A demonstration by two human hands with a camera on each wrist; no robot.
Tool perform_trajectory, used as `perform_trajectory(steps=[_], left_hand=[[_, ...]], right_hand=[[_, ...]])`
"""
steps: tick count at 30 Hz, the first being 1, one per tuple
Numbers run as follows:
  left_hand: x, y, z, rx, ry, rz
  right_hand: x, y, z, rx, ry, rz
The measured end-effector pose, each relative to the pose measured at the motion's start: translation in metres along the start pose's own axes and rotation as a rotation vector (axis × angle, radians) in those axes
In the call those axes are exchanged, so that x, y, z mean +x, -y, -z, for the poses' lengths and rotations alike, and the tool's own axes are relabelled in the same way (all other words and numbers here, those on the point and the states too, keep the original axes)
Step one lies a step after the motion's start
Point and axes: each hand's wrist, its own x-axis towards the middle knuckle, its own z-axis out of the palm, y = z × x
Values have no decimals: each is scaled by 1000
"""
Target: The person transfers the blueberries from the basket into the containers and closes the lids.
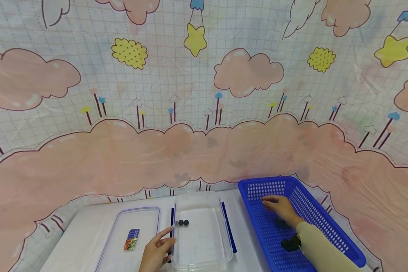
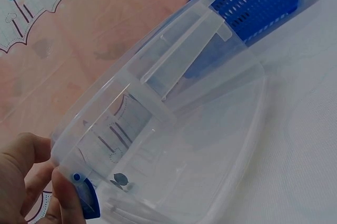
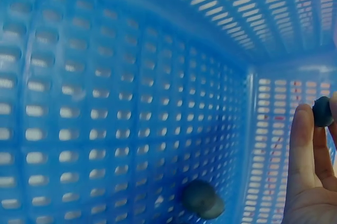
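Observation:
My left hand (image 1: 157, 249) holds the left edge of a clear plastic box (image 1: 200, 241), fingers beside a blue side clip (image 2: 87, 197). Inside, near the far left of the box, two small dark balls (image 1: 183, 223) sit side by side. Over in the blue basket (image 1: 265, 187), my right hand (image 1: 283, 209) is raised above the basket floor. Between its thumb and fingertips it pinches a small dark ball (image 3: 322, 112), partly cut off by the frame edge. Two more dark balls (image 3: 199, 196) lie together on the basket floor.
Left of the box lies a clear lid (image 1: 142, 223) with a bluish rim, bearing a colourful label (image 1: 131, 239). Another blue clip (image 1: 228, 226) hangs along the box's right side. Behind the white table rises a patterned cloth (image 1: 197, 151).

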Motion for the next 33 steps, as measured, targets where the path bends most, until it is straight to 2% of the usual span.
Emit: perform_trajectory(steps=[7,15,25,33], left_hand=[[1,-1,-1,13,-17,19],[0,-1,0,7,-14,8],[1,1,0,4,-3,3],[1,0,-1,9,-11,4]], right_hand=[[2,8,-6,-7,32,42],[2,14,-14,15,69,72],[-5,38,-26,79,68,44],[-6,42,-29,110,40,1]])
